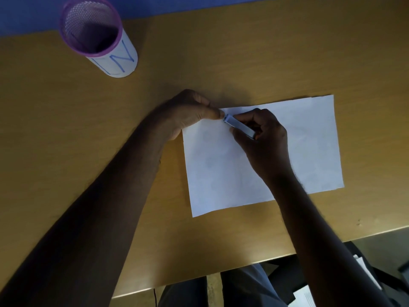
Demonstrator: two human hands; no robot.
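Note:
A white sheet of paper lies flat on the wooden desk, right of centre. My right hand grips a small grey-white oblong object, perhaps a marker or stapler, over the paper's far left corner. My left hand sits at that same corner, its thumb and fingers pinched together right at the object's far tip. Whether it holds the tip or the paper corner I cannot tell.
A purple mesh pen holder wrapped in white paper with blue lettering stands at the desk's far left. Beyond it runs a blue surface. The desk's near edge crosses the lower right, with my legs and some papers below.

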